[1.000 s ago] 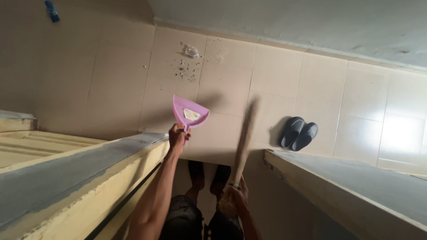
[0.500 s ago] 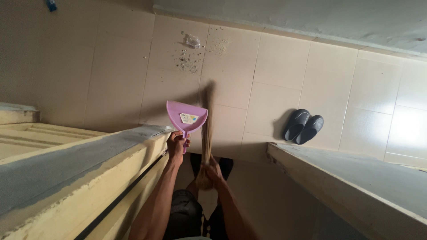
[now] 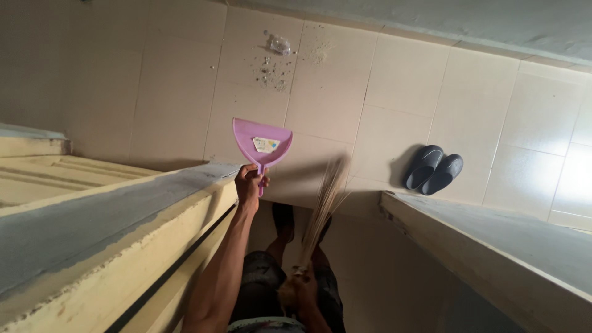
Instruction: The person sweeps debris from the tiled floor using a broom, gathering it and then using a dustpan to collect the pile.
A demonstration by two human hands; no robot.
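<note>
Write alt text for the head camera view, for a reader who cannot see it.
Seen from above, a person's left hand holds a pink dustpan by its handle while the right hand grips a straw broom, both above a pale tiled floor. A small pile of dirt lies ahead, and dark slippers sit to the right.

**A tiled floor between two painted ledges**

I look at a floor of large cream tiles (image 3: 394, 86) with thin grout lines. Taking the pair of dark slippers (image 3: 433, 169) as my landmark: they lie side by side on the tiles, just beyond the end of a yellow ledge with a grey top (image 3: 493, 234). Well across from them runs another yellow ledge, also grey-topped (image 3: 92, 222). Far from the slippers, near a pale wall (image 3: 431, 18), lies a scatter of crumbs and dirt (image 3: 274, 65). Bright light glares on the tiles beside the slippers, toward the frame edge (image 3: 576, 166).
</note>
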